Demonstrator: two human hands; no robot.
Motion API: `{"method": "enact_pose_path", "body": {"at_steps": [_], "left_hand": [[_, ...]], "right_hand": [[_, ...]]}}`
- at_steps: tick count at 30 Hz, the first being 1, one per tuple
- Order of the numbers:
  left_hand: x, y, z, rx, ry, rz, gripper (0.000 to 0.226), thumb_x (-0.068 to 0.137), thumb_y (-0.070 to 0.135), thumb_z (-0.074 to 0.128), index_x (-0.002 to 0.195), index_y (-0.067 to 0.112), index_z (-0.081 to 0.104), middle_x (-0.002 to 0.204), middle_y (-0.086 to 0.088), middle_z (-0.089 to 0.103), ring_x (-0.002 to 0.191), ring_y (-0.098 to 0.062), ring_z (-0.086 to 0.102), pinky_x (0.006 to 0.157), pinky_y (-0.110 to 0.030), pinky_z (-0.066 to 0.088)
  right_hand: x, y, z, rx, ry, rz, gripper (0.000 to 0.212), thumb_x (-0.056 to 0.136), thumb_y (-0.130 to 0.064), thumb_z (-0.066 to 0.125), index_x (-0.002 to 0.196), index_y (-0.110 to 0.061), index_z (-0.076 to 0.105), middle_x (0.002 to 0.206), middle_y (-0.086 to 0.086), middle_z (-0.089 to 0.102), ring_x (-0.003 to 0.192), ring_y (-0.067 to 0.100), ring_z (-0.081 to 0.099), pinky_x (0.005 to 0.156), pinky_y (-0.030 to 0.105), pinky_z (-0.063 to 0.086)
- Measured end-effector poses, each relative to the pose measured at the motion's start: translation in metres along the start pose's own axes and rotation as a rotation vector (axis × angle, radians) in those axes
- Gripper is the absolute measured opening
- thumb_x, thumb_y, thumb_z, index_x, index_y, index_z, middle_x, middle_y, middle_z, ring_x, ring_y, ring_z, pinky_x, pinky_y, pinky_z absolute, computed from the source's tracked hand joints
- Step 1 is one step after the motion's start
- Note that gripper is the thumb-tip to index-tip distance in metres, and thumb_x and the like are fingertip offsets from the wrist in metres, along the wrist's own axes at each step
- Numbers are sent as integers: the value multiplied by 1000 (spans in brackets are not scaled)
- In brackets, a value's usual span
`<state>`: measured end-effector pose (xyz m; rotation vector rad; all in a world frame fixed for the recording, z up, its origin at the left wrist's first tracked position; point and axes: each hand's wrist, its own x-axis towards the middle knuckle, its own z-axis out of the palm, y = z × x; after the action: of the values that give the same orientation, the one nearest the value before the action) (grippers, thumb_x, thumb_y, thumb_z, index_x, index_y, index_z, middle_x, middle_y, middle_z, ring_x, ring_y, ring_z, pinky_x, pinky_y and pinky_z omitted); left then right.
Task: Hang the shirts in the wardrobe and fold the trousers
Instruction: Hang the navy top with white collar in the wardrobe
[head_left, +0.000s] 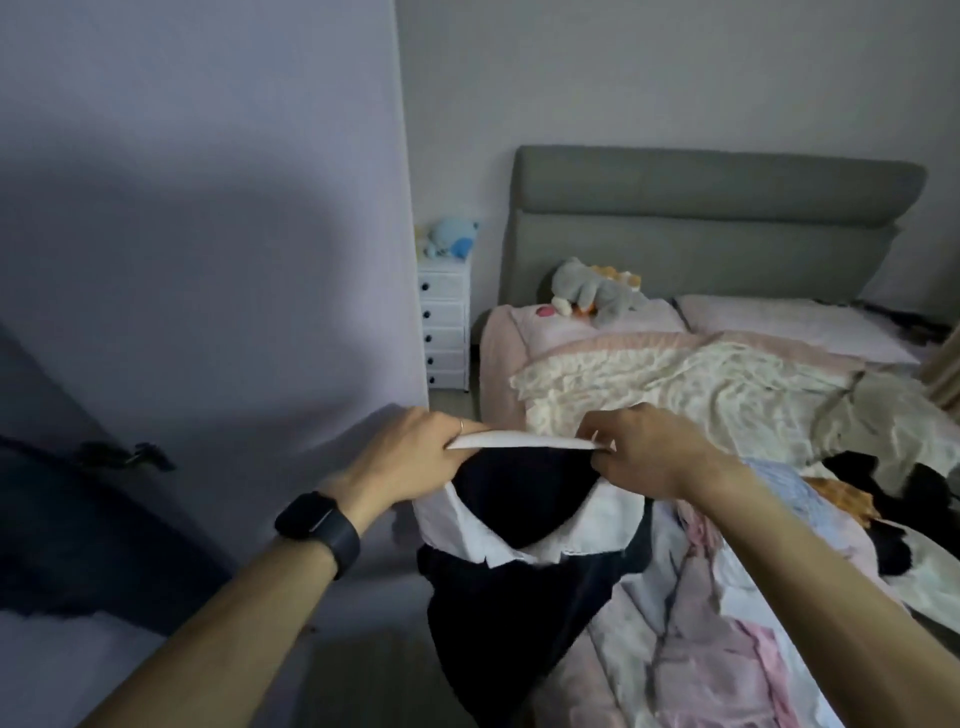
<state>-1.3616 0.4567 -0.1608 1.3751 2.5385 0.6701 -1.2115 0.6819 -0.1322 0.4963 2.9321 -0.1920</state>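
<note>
I hold up a dark navy shirt (514, 613) with a white collar in front of me, beside the bed. My left hand (410, 457) grips the left end of the collar's white band. My right hand (644, 452) pinches the right end of that band between thumb and fingers. The band is stretched flat between both hands, and the shirt's body hangs down below. More clothes lie in a heap (852, 499) on the bed to the right: black, orange checked and light blue pieces. The lilac wardrobe door (208, 234) fills the left of the view.
The bed (691, 597) with a pink patterned cover runs along the right, with a grey headboard (717, 218), pillows and a plush toy (592, 293). A white chest of drawers (445, 322) with soft toys on top stands between wardrobe and bed. A dark door handle (124, 454) sits at left.
</note>
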Motion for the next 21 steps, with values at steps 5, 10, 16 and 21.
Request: {"method": "enact_pose_path", "body": {"at_steps": [5, 10, 16, 21], "left_hand": [[-54, -38, -27, -11, 71, -138, 24, 95, 15, 59, 105, 30, 75, 84, 5, 72, 72, -15, 64, 65, -34, 50], [-121, -60, -50, -126, 119, -340, 18, 93, 25, 62, 103, 40, 67, 67, 13, 62, 58, -7, 54, 55, -22, 40], [-204, -95, -106, -545, 67, -613, 25, 83, 37, 80, 107, 33, 72, 100, 7, 72, 98, -11, 65, 84, -24, 48], [-275, -103, -127, -682, -32, -711, 64, 76, 14, 88, 130, 34, 60, 117, 1, 72, 112, -14, 67, 96, -28, 53]], "right_hand": [[24, -51, 17, -167, 59, -101, 10, 87, -34, 53, 96, -33, 57, 108, 0, 67, 102, 29, 64, 71, 35, 43], [32, -105, 20, -111, 115, -260, 7, 85, -35, 55, 88, -29, 58, 97, 5, 70, 95, 32, 66, 69, 35, 46], [54, -184, 11, 506, -150, -395, 15, 91, -22, 53, 78, -19, 60, 74, 0, 62, 74, 23, 61, 63, 33, 48], [76, -246, 24, 864, -471, -441, 15, 92, -17, 61, 80, -9, 57, 60, 1, 49, 53, 16, 49, 52, 30, 43]]}}
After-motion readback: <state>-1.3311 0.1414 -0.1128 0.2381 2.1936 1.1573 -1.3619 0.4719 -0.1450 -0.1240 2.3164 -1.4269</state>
